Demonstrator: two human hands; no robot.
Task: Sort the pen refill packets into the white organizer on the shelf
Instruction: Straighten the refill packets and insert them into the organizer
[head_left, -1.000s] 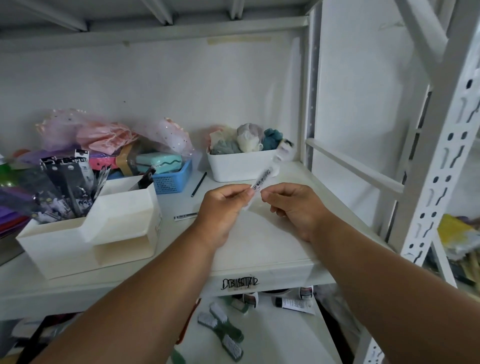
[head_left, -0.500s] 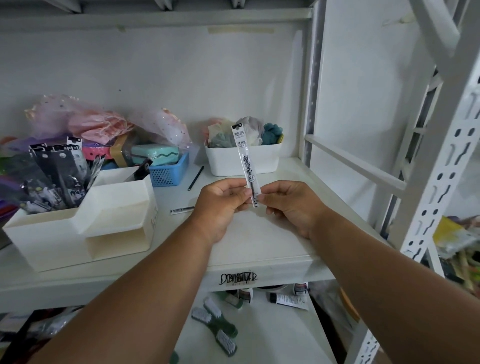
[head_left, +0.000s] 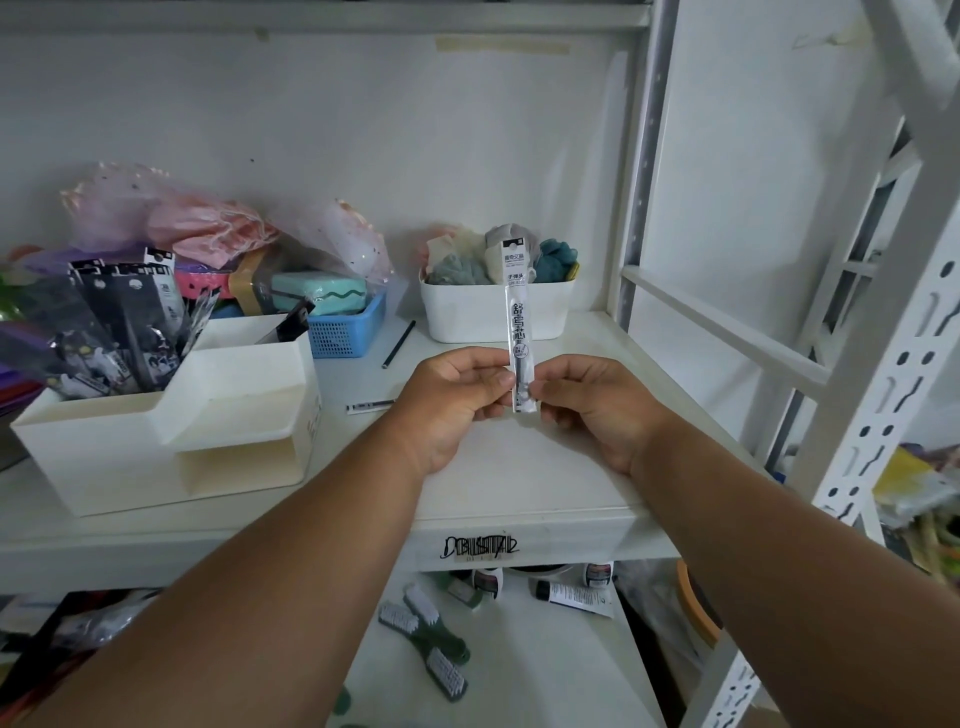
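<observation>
A slim clear pen refill packet (head_left: 518, 317) with a white header card stands upright in front of me over the shelf. My left hand (head_left: 451, 402) and my right hand (head_left: 597, 408) both pinch its lower end between thumb and fingers. The white organizer (head_left: 104, 447) sits at the left of the shelf, with several dark refill packets (head_left: 111, 322) standing in its rear compartment. Its front tiers look bare. One loose refill packet (head_left: 370, 406) lies flat on the shelf just left of my left hand.
A blue basket (head_left: 348, 332) and pink bags (head_left: 208, 228) stand behind the organizer. At the back is a white bin (head_left: 493, 312) of cloth items, with a pencil (head_left: 399, 344) lying beside it. The shelf's upright post (head_left: 641, 171) rises at right. Brushes and tubes lie on the lower shelf.
The packet has swung from tilted right to fully upright between my hands. My view has shifted slightly; both hands stay at about the same place.
</observation>
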